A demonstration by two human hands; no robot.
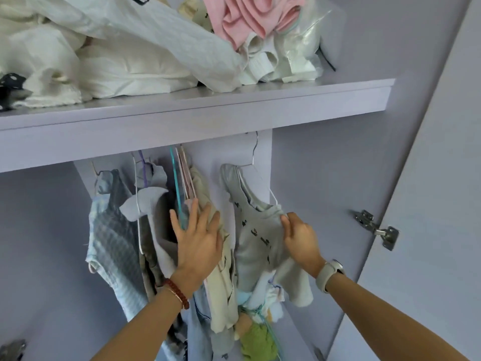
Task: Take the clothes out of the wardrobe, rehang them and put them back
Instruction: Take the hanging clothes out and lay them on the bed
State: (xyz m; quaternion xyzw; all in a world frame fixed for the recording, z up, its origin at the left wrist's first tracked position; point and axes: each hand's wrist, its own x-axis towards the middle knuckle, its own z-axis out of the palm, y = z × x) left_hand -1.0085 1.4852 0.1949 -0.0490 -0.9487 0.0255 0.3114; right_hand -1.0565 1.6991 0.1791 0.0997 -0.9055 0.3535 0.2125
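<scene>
Partly hidden — rail behind shelf (197, 110), right hand (299, 241) fingers in grey top (256, 230).

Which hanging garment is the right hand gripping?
The grey printed top on the white hanger, hanging apart at the rail's right end. The right hand pinches its shoulder; the left hand presses the bunched others.

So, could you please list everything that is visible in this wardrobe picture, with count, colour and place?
shelf: one, lilac, across the top.
piled clothes: many, mostly white and cream, one pink, on the shelf.
grey top: one, small dark prints, on a white hanger, right of the rail.
hung clothes: several, blue, grey, beige, left of it.
door hinge: one, metal, right.
left hand: flat against the hung clothes, red bead bracelet.
right hand: pinches the grey top, pale watch.
</scene>
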